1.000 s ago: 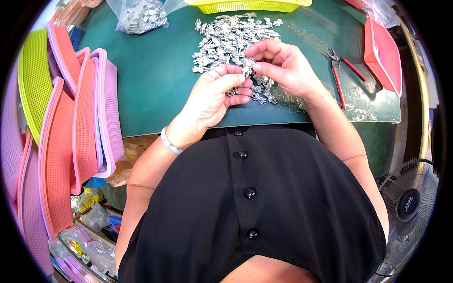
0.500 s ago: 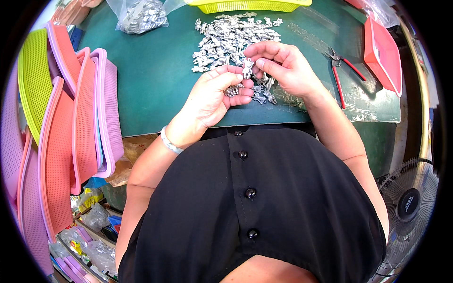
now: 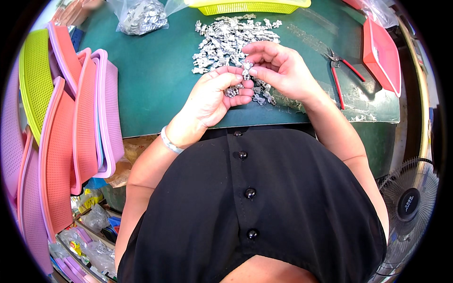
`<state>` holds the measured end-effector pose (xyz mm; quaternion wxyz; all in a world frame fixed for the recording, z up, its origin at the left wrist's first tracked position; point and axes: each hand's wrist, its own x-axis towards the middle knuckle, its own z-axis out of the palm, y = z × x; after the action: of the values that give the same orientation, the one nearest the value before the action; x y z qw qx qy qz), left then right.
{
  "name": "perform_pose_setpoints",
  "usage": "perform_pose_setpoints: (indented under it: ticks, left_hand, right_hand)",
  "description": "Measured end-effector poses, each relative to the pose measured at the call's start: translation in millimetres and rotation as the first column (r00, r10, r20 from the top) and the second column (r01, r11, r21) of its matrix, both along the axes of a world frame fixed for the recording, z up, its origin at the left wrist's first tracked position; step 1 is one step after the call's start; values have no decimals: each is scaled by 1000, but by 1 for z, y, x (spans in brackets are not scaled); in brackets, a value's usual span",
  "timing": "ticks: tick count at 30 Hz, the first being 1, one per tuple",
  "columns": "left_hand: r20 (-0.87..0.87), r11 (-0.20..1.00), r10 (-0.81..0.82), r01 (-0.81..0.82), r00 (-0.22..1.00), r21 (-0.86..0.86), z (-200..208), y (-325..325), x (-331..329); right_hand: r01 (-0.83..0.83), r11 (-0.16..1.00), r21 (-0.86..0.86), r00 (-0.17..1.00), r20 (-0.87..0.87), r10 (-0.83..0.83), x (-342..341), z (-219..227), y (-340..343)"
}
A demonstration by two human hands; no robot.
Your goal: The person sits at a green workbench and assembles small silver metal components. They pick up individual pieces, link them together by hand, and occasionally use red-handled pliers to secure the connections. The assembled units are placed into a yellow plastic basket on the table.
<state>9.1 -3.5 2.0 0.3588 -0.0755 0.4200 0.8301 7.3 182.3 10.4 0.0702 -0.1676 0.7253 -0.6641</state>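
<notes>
Between the thumb and fingers of my left hand (image 3: 207,96) stands a small silvery figure-shaped metal charm (image 3: 247,70) with a loop on top. More metal charms (image 3: 232,90) lie in that hand's curled fingers. My right hand (image 3: 290,73) is closed at the charm's right side, its thumb tip against it; its other fingertips are partly hidden. Just beyond both hands spreads a pile of similar charms (image 3: 231,40). A smaller group of charms (image 3: 263,94) lies below my right hand, nearer the table edge.
Red-handled cutting pliers (image 3: 336,63) lie open on the green table (image 3: 155,94), at right. Beside them stands a pink tray (image 3: 384,61). A yellow-green basket (image 3: 250,6) and a bag of metal pieces (image 3: 142,18) are at the back. Stacked baskets (image 3: 59,141) crowd the left; a fan (image 3: 408,204) stands lower right.
My right thumb has moved slightly left and down onto the side of the charm. The charm has turned a little; my left hand has hardly moved.
</notes>
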Motion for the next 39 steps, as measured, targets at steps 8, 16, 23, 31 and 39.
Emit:
perform_pose_setpoints:
  ticks: [8,16,23,31,39]
  left_hand:
    - [-1,999,29,-29,1000,22,4,2,1]
    - [51,986,-83,75,995,152,0,1,-5]
    - [-176,993,-116,110,977,-45,53,6,-21]
    - [-617,823,-326,-105,717,-558,130,24,-110]
    - [-705,439,-698,-704,125,-558,130,52,-155]
  right_hand:
    - [-19,999,36,1000,23,18,0,4,0]
    - [-4,992,127,970,-240,35,0,9,-2]
    - [152,987,56,949,-288,-130,-12,5,6]
    - [273,944,184,934,-285,-215,-16,1,13]
    - [454,739,498,833,-531,-155,-35,2,29]
